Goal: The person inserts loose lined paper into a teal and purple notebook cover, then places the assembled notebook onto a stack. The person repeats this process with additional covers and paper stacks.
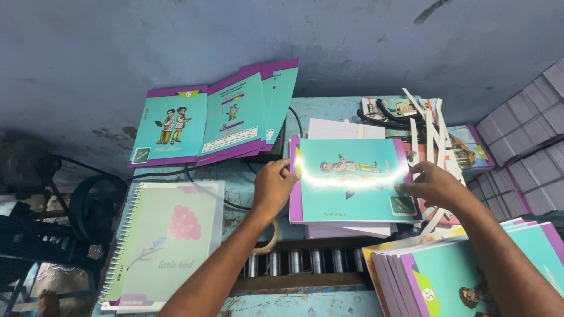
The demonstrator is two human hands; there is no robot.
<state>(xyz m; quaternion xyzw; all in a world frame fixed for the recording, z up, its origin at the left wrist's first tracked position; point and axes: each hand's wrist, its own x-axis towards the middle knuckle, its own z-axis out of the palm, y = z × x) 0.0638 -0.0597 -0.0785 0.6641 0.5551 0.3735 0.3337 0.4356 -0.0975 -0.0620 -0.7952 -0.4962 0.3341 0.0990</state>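
A glossy teal notebook cover with a purple edge (pixel 346 194) lies on top of a stack of white pages in the middle of the table. My left hand (pixel 274 185) grips its left edge, thumb on top. At its right edge, my right hand (pixel 432 185) rests with fingertips pressing the cover near a small picture in the corner. A bright glare runs across the cover.
Open teal and purple covers (pixel 217 117) lean against the blue wall. A spiral-bound notebook (pixel 164 240) lies at left. Stacked teal notebooks (pixel 464 270) sit at lower right, paper stacks (pixel 529 135) at far right. Black scissors (pixel 390 114), paper strips and a roller slot (pixel 305 261) are nearby.
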